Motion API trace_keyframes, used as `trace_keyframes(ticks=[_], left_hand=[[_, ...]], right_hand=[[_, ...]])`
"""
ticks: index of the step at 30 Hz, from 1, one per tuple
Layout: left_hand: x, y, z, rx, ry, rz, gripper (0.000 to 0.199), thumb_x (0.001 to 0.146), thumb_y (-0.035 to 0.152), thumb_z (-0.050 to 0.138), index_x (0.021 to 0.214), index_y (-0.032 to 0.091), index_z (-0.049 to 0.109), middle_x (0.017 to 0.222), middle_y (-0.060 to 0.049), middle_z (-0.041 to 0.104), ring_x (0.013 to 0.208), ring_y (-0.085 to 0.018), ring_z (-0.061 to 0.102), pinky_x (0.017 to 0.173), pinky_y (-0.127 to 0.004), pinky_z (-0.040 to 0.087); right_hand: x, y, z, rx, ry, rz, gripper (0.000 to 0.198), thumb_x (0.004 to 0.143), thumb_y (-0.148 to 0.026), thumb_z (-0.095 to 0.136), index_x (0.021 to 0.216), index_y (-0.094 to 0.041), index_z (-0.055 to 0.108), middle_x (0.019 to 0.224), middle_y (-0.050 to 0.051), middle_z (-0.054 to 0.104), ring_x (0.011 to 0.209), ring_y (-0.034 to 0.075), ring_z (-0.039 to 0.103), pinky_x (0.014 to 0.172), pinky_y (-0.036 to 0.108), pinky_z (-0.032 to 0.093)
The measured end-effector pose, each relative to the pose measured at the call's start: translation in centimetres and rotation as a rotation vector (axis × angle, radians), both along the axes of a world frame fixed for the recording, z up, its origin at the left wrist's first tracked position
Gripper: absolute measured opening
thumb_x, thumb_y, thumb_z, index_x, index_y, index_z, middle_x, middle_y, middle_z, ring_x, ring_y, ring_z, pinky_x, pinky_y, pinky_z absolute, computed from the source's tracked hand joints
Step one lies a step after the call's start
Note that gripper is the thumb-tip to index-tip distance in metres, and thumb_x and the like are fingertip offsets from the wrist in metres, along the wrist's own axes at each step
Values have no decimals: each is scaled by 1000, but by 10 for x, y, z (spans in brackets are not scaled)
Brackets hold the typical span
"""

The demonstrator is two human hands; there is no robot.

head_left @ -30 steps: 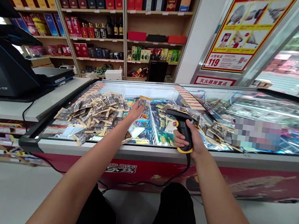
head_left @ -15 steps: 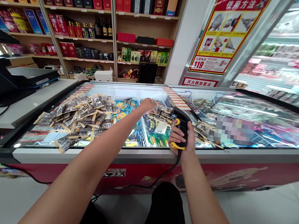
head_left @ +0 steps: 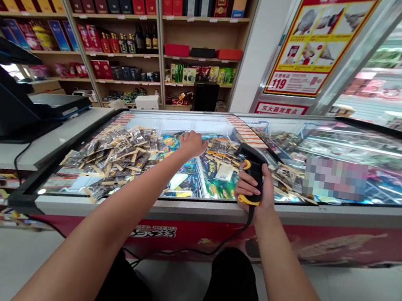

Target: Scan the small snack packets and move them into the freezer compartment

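My black-clad knees (head_left: 233, 279) are nearest, at six o'clock, and a dark cord (head_left: 250, 216) loops above them across the freezer's red front. At one o'clock my right hand (head_left: 257, 191) is wrapped around the grip of a black-and-yellow scanner (head_left: 256, 163), holding it above the glass lid, head up. My left hand (head_left: 192, 145) reaches farther out, just shy of twelve, palm down with its fingers loosely spread; I can't tell whether the fingertips touch the glass.

The larger heap of small packets (head_left: 116, 151) lies on the freezer (head_left: 200, 211) at ten to eleven o'clock, left of that hand. The smaller pile (head_left: 224, 146) sits just to its right, at twelve, running on behind the scanner. Beyond, a dark machine (head_left: 2, 97) stands on the counter (head_left: 81, 121) at ten, boxes and bottles fill shelves (head_left: 202, 33) from eleven to twelve, and a red-and-yellow poster (head_left: 318, 47) hangs at one.
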State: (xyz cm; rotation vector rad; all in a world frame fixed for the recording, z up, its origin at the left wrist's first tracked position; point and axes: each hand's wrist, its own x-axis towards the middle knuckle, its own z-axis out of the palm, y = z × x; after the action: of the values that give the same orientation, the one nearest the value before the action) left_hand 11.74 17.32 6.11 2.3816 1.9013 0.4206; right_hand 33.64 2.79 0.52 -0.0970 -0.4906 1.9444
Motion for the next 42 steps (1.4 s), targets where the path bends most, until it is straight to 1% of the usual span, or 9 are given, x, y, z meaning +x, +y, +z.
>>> trace_keyframes(ticks=[5, 9, 11, 16, 24, 28, 31, 38, 42], left_hand=[[-93, -10, 16, 79, 297, 218, 62, 100, 50, 51, 145, 9, 63, 157, -28, 51, 148, -45, 40, 120, -56, 29], [-163, -14, 28, 150, 350, 411, 69, 102, 51, 46, 151, 4, 58, 163, -30, 46, 153, -45, 35, 124, -56, 24], [-188, -13, 33, 82, 350, 483, 76, 101, 56, 44, 153, 1, 56, 166, -32, 42, 156, -47, 31, 125, -59, 22], [-218, -9, 36, -117, 319, 381, 77, 99, 67, 43, 148, 10, 63, 161, -27, 52, 157, -51, 30, 125, -65, 18], [-211, -8, 38, 128, 246, 214, 63, 89, 42, 75, 141, 11, 59, 152, -28, 55, 146, -48, 44, 120, -60, 30], [-197, 0, 43, 235, -125, 65, 38, 94, 15, 60, 132, 15, 60, 139, -21, 61, 125, -32, 61, 109, -45, 45], [-171, 6, 41, 306, -428, -31, 36, 91, 8, 55, 125, 19, 61, 126, -15, 64, 108, -25, 64, 97, -39, 51], [-81, -7, -2, 230, -683, -136, 32, 88, 4, 51, 116, 16, 62, 121, -15, 64, 105, -24, 64, 97, -38, 53], [-54, -20, -27, 62, -777, -94, 48, 92, 4, 47, 136, 18, 58, 138, -16, 63, 91, -19, 67, 87, -35, 56]], right_hand=[[-2, -3, 3, -22, -10, -34, 30, 103, -51, 64, 113, -23, 61, 60, -13, 46, 36, 2, 27, 43, 15, 33], [-3, -3, 4, -102, 52, -44, 37, 103, -54, 63, 113, -18, 62, 58, -13, 43, 35, 0, 23, 42, 14, 30], [-3, -4, 5, -107, 48, -52, 36, 102, -54, 63, 113, -19, 62, 58, -12, 44, 36, 0, 21, 43, 14, 29], [-5, -6, 7, -138, 63, -52, 36, 100, -53, 67, 113, -20, 61, 58, -12, 44, 36, 0, 23, 43, 13, 29], [0, -2, 6, -100, 49, -3, 34, 92, -39, 79, 114, -21, 60, 59, -13, 42, 37, 3, 30, 44, 16, 36], [4, 0, 5, -16, -2, 23, 38, 88, -34, 84, 114, -19, 60, 60, -13, 39, 38, 2, 29, 44, 16, 35], [4, 1, 4, 15, -97, 31, 38, 91, -38, 84, 113, -18, 61, 60, -13, 39, 39, 1, 23, 44, 16, 35], [-8, 6, 6, 84, -464, 100, 42, 91, -57, 80, 103, -20, 64, 58, -10, 42, 39, 2, 16, 40, 16, 34], [-17, 8, 6, 73, -630, 188, 57, 91, -68, 75, 72, -20, 49, 52, -8, 36, 41, 4, 22, 41, 17, 36]])
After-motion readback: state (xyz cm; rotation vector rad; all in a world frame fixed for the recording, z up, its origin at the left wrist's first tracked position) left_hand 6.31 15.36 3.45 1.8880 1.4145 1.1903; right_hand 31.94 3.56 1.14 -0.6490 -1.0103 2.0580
